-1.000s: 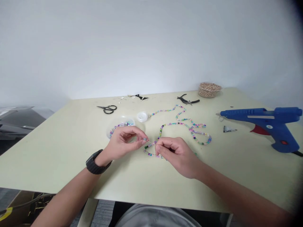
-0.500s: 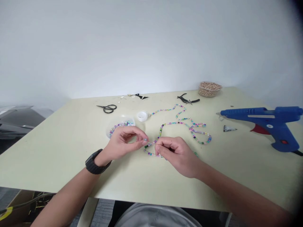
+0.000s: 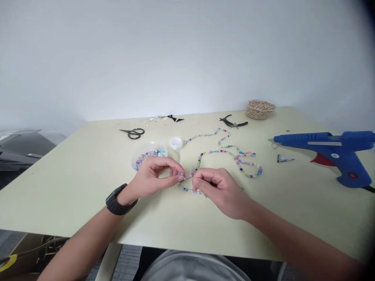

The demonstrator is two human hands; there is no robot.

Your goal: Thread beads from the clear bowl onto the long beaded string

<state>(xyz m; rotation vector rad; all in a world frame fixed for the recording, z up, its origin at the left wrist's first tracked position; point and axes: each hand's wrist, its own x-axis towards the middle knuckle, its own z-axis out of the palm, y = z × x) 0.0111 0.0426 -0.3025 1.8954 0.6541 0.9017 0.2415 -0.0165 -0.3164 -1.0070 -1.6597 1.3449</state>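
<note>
My left hand [image 3: 154, 177] pinches the end of a long multicoloured bead strand [image 3: 218, 152] between thumb and fingertips. My right hand [image 3: 219, 189] holds the strand a little further along, and its fingers hide a short stretch. The two hands are close, with a small gap between their fingertips. The strand loops across the table towards the far side. Just behind my left hand stands a clear round dish of loose beads [image 3: 149, 156]. A small white cap [image 3: 176, 143] lies next to the dish and touches the strand's far end.
Black-handled scissors [image 3: 132, 133], black pliers [image 3: 233, 123] and a basket of tan beads [image 3: 260, 110] lie along the far side of the pale green table [image 3: 73, 195]. A blue glue gun [image 3: 328, 154] lies at the right, near a small triangular scrap [image 3: 284, 158].
My hands have drawn slightly closer together around the strand. My left fingertips have shifted a little towards my right hand. The rest of the strand and the tools stay put.
</note>
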